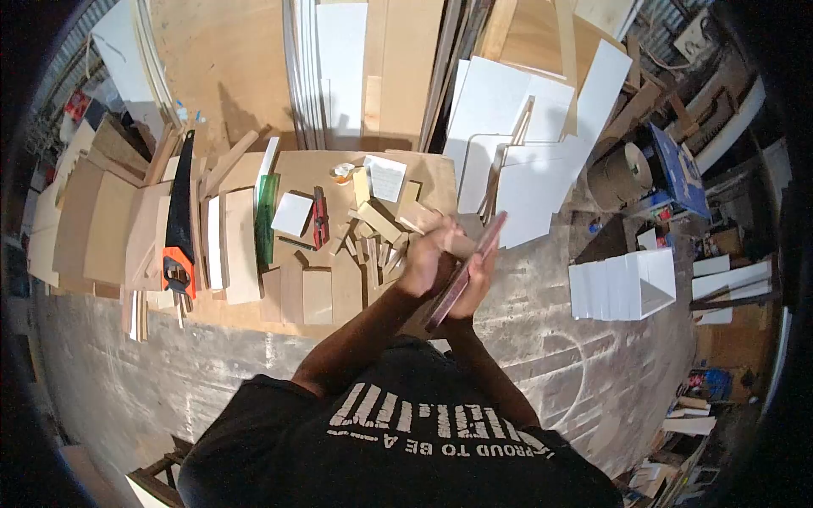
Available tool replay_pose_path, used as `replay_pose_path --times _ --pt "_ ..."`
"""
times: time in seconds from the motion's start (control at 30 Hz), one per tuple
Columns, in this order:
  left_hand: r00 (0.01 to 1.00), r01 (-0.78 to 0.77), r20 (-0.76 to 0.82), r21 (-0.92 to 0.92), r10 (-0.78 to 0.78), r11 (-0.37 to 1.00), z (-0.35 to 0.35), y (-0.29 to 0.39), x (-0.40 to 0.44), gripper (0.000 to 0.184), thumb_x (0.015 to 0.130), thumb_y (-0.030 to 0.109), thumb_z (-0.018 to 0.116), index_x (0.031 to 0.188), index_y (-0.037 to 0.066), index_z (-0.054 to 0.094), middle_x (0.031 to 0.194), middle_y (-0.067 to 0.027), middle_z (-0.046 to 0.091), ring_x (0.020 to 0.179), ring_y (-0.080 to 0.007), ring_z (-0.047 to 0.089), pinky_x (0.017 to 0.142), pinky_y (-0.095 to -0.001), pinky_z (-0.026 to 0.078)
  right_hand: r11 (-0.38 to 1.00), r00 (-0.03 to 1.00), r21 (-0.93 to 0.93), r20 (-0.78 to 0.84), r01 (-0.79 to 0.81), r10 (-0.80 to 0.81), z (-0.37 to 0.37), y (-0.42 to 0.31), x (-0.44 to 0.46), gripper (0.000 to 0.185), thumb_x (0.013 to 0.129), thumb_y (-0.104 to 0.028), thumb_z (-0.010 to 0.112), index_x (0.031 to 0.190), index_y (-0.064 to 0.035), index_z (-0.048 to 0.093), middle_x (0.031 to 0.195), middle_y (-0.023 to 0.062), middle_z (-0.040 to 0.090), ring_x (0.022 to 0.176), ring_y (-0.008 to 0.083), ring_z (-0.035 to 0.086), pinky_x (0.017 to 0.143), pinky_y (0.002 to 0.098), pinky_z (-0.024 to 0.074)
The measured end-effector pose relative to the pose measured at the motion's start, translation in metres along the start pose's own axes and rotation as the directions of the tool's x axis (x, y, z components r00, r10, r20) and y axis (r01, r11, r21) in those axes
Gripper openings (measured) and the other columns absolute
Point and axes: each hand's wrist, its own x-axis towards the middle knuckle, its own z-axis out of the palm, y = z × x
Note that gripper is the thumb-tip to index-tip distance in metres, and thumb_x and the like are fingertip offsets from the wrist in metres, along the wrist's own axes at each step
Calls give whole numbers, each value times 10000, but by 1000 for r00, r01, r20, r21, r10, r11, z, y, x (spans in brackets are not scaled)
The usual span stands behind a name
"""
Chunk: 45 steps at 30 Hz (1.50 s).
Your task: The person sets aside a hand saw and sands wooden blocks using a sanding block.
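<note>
My right hand point(477, 284) is wrapped around a long, thin reddish-brown strip point(453, 295), which tilts up to the right in front of my chest. Beside the strip's left face is my left hand point(423, 264), blurred by motion, with its fingers curled. A pale tan shape point(460, 245) shows at its fingers, too smeared to name. Just beyond my left hand lie small wood blocks point(378, 222) and short offcuts point(373, 258) on the work table point(343, 182).
A handsaw point(179, 216) with an orange handle lies across boards at the left. A green strip point(267, 218), a red level-like tool point(320, 218) and a white square point(292, 214) are on the table. White panels point(533, 182) lean at the right; a white box-like stack point(622, 285) stands on the floor.
</note>
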Motion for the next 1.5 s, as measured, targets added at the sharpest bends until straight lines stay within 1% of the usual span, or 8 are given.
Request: replay_pose_path --times 0.23,0.37,0.4,0.67,0.93,1.23,1.33,1.5 --pt "963 259 -76 7 -258 966 -96 -21 14 144 997 171 512 1101 72 517 939 -61 579 881 -194 585 789 -374 505 932 956 -212 -85 -294 282 -94 69 54 644 935 -318 550 1475 -15 371 1250 155 561 1043 222 560 908 378 461" --pt "934 219 -299 911 196 349 -196 -90 97 350 943 223 560 1162 -26 449 1000 -171 559 948 -295 586 816 -440 516 837 874 -253 -182 -485 451 -141 90 7 641 955 -327 575 1472 -9 369 1292 137 541 1103 208 513 939 329 411" --pt "914 302 -268 951 304 -72 -149 -76 94 398 888 180 578 1159 -67 425 1092 -261 515 1062 -380 537 844 -485 501 806 825 -185 -183 -563 534 -153 93 -4 640 948 -337 592 1469 -26 389 1267 115 541 1056 192 508 918 310 406" --pt "863 417 -135 735 487 -535 -142 -49 132 574 901 348 538 1326 -27 450 1340 -236 435 1240 -391 426 1008 -519 375 736 749 -161 -239 -658 618 -203 95 -26 648 893 -355 675 1444 -93 460 1066 40 552 915 167 472 832 297 405" --pt "725 583 -249 718 642 -380 -201 41 128 621 777 228 641 1320 1 442 1231 -238 522 1147 -385 511 954 -480 426 756 768 -145 -187 -638 612 -216 91 9 599 902 -359 636 1427 -113 486 898 -30 468 766 111 406 679 270 361" --pt "900 -235 198 971 388 51 -113 68 69 576 708 33 613 1276 -12 530 1091 -182 586 1079 -322 576 969 -388 456 754 722 -154 218 -639 656 -168 80 67 649 875 -317 653 1449 -86 456 1375 76 510 1112 200 547 911 303 450" --pt "978 -145 61 884 198 444 -59 68 41 535 750 -3 602 1283 13 556 1085 -126 610 1021 -220 591 940 -351 464 903 797 -353 458 -244 394 -111 45 82 665 845 -281 705 1439 -96 469 1367 139 523 1197 263 530 972 399 443" --pt "973 -232 218 940 82 252 -26 64 14 578 830 202 758 1353 75 548 1183 -137 619 994 -198 600 864 -319 495 840 729 -529 623 124 284 -47 -4 83 619 866 -324 694 1413 -97 512 1215 166 567 968 249 560 860 379 467"
